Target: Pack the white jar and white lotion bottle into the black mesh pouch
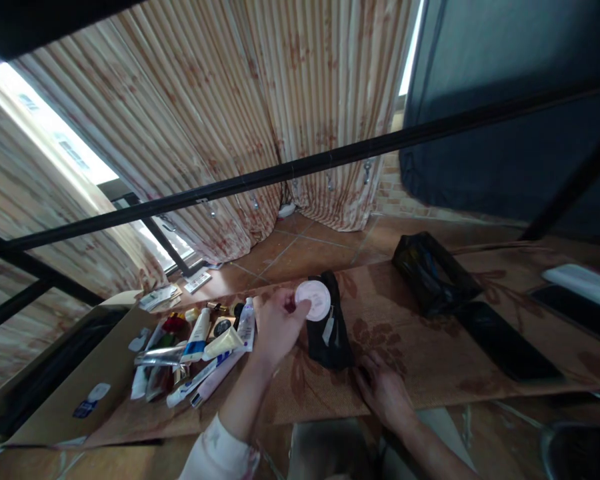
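Note:
My left hand (279, 328) is closed on a round, pale pink, flat-topped container (313, 300), its thumb resting on the face. Beneath it lies a black zip pouch (334, 343) with a pale tag hanging at the zip. At the pouch's lower right corner, my right hand (384, 395) has its fingertips closed on the edge. Left of my left forearm is a pile of cosmetics: a white and blue tube (198, 335), a cream-coloured tube (223, 345), a purple-white tube (247, 323) and several other tubes and small jars.
An open cardboard box (75, 373) stands at the left. To the right on the patterned cloth (380, 333) lie a dark glossy bag (433, 273), a black phone (513, 341) and a white object (583, 283). A black metal bar (300, 171) crosses before the curtains.

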Demonstrator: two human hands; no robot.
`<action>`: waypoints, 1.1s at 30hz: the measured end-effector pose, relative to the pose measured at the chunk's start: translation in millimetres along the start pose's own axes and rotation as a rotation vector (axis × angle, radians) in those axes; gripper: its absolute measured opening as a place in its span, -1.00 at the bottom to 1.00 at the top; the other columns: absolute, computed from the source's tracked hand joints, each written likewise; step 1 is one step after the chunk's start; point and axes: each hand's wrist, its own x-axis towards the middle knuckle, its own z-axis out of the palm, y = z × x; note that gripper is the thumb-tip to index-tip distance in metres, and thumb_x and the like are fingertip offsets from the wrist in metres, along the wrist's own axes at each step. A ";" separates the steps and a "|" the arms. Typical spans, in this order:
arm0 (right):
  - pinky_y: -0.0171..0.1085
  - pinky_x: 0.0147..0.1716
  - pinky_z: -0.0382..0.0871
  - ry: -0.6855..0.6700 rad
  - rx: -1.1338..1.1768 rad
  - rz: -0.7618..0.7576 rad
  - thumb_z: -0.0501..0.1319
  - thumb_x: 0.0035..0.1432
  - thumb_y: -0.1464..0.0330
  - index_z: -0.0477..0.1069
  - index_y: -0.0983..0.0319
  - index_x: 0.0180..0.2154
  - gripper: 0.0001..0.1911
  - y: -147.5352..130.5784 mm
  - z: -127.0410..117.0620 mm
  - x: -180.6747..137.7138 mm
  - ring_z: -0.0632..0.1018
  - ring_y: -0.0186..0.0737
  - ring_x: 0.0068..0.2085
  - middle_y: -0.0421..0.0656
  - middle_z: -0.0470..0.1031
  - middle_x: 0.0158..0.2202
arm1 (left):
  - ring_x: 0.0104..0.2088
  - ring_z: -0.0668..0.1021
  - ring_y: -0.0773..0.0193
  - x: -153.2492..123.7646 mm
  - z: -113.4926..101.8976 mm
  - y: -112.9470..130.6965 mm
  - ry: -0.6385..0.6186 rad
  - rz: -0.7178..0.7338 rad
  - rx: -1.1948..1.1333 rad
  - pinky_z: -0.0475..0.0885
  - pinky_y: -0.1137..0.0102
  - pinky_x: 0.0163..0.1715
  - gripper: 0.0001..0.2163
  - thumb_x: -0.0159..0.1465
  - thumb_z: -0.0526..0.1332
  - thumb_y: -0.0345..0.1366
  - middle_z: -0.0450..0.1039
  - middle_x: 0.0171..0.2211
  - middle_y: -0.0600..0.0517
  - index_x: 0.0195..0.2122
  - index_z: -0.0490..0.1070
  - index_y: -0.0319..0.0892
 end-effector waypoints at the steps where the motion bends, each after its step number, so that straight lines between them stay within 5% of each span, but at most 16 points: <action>1: -0.29 -0.45 0.29 0.003 0.001 0.003 -0.02 0.23 0.31 0.32 0.16 -0.38 -0.80 -0.4 -0.1 0.1 0.47 -0.29 -0.39 -0.18 0.37 -0.33 | -0.49 0.45 0.27 4.0 5.2 4.1 0.001 0.030 0.103 0.31 0.42 -0.45 -0.86 0.08 0.25 -0.21 0.44 -0.52 0.06 -0.41 0.45 -0.18; 6: -0.28 -0.41 0.32 0.000 0.019 0.007 -0.03 0.23 0.34 0.33 0.16 -0.34 -0.80 -1.4 0.0 0.4 0.48 -0.29 -0.36 -0.17 0.39 -0.30 | -0.40 0.52 0.12 14.4 28.7 20.2 -0.046 0.058 0.670 0.33 0.34 -0.35 -0.84 0.11 0.22 -0.20 0.47 -0.47 -0.04 -0.37 0.44 -0.18; 12: -0.27 -0.36 0.34 -0.016 0.007 0.027 -0.05 0.24 0.36 0.33 0.16 -0.32 -0.80 -2.5 0.2 0.3 0.49 -0.28 -0.35 -0.15 0.39 -0.26 | -0.26 0.55 -0.06 22.4 50.2 27.1 -0.134 0.106 0.970 0.39 0.23 -0.31 -0.75 0.20 0.12 -0.23 0.49 -0.30 -0.28 -0.21 0.42 -0.30; 22: -0.31 -0.38 0.33 0.007 0.026 0.033 -0.03 0.23 0.38 0.34 0.16 -0.33 -0.81 -4.7 -1.2 0.8 0.50 -0.31 -0.38 -0.19 0.38 -0.31 | -0.19 0.57 -0.04 33.4 74.6 15.8 -0.305 0.119 1.049 0.43 0.27 -0.27 -0.77 0.17 0.09 -0.49 0.51 -0.29 -0.31 -0.16 0.44 -0.33; 33: -0.31 -0.38 0.34 -0.039 0.023 0.059 -0.04 0.25 0.35 0.32 0.17 -0.35 -0.80 -6.8 -4.2 1.8 0.50 -0.30 -0.37 -0.17 0.39 -0.30 | -0.21 0.58 -0.05 35.2 75.1 5.6 -0.307 0.105 1.067 0.43 0.22 -0.27 -0.76 0.21 0.03 -0.49 0.52 -0.30 -0.29 -0.18 0.43 -0.31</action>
